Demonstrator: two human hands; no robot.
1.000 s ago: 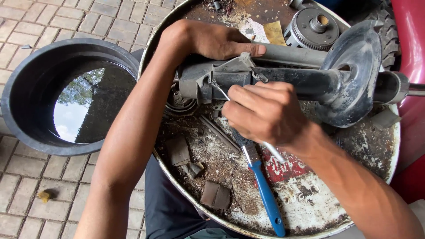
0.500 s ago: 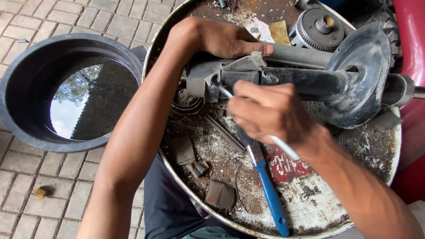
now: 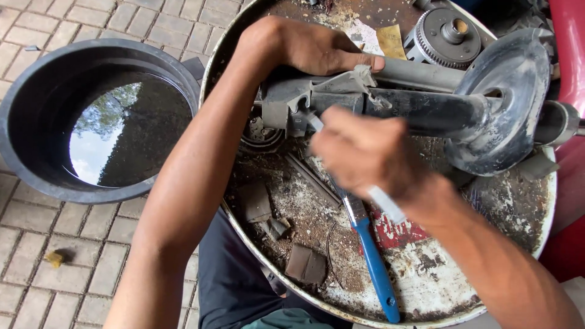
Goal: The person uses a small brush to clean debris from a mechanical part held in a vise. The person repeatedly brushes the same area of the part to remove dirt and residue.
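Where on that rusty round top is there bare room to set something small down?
The barest patch on the round top lies at the near right, between the blue-handled tool and the rim. The middle is crowded: the grey metal part, both hands, scrap pieces and grit. The gear fills the far edge.

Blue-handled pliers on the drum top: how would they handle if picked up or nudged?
The blue-handled pliers look like rigid metal, so probably stiff and fairly heavy for their size. They lie flat on the rusty, gritty drum top, so a push would likely make them slide or pivot, not roll. The coated handles should give decent grip, though surrounding dust and grime may make them slightly slick.
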